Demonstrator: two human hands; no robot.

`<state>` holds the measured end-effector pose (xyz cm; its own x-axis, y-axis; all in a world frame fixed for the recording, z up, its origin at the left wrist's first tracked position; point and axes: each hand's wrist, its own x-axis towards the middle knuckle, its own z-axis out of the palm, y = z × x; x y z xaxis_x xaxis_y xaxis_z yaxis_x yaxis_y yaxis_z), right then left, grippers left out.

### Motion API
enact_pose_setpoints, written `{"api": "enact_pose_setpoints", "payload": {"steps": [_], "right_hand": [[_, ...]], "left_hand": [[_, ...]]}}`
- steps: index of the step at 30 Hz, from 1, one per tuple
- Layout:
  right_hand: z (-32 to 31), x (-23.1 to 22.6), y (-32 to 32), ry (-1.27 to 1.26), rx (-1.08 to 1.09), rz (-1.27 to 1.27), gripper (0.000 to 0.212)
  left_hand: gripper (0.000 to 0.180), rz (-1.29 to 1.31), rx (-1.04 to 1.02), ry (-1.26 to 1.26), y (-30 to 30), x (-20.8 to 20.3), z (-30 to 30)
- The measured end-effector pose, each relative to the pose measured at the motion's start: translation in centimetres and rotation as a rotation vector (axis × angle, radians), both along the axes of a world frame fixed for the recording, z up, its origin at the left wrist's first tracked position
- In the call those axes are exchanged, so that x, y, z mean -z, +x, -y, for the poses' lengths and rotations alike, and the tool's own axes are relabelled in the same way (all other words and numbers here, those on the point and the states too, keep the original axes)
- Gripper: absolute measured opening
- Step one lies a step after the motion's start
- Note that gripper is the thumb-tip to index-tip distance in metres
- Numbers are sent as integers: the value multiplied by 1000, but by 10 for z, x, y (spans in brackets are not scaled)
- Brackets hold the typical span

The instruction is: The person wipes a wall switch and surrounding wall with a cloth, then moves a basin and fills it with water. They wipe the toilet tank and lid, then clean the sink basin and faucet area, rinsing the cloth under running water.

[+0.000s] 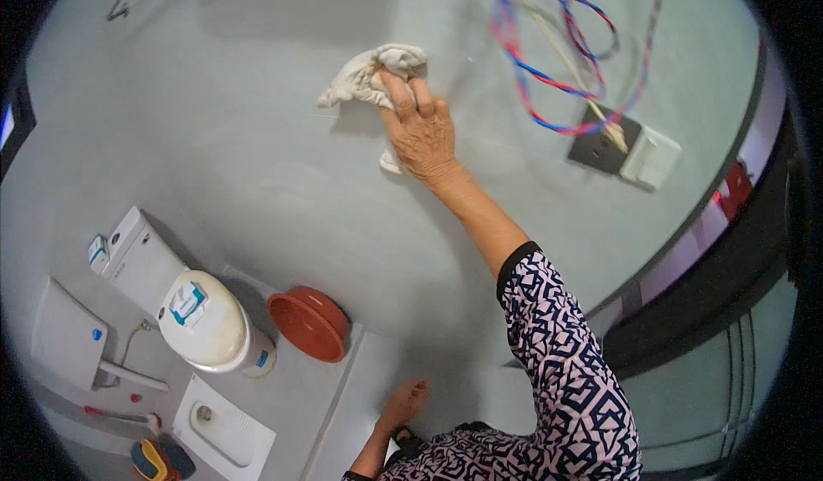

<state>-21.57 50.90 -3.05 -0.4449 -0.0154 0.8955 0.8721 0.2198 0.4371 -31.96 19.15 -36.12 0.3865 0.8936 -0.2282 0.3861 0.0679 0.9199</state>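
Note:
My right hand (418, 134) is raised to the grey wall and closed on a crumpled off-white cloth (360, 76). The cloth bunches above and left of the fingers, and a small end of it (391, 160) shows below the palm. My right arm, in a patterned sleeve, reaches up from the lower right. Low down in front of my body hangs my left hand (406, 402), away from the wall, its fingers loosely bent. Nothing shows in it.
Twisted red-and-blue cords (549, 78) hang beside a dark socket (603, 142) and a white switch (651, 159). At lower left are a white toilet (206, 322), a reddish-brown basin (309, 322), a squat pan (225, 429) and a wall cistern (70, 335). A dark door frame (711, 284) curves on the right.

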Motion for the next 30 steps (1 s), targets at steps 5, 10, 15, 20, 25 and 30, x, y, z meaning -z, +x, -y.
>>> {"api": "enact_pose_setpoints", "payload": {"steps": [5, 10, 15, 20, 25, 30], "right_hand": [[33, 41, 94, -47, 34, -14, 5], [12, 126, 195, -95, 26, -86, 6], [-16, 245, 267, -246, 94, -143, 10], [-86, 343, 273, -373, 218, -130, 9], [-101, 397, 319, -432, 140, -299, 9], [-87, 425, 312, -715, -134, -659, 12]], "left_hand": [[35, -76, 25, 37, 51, -12, 7], [35, -56, -18, 11, 111, 11, -29], [35, -126, -1, -52, 145, 48, -59], [35, -110, 23, -132, 119, 110, -134], [35, -167, 69, -192, 127, 121, -174], [41, -162, -11, -131, 129, 179, -202]]}}
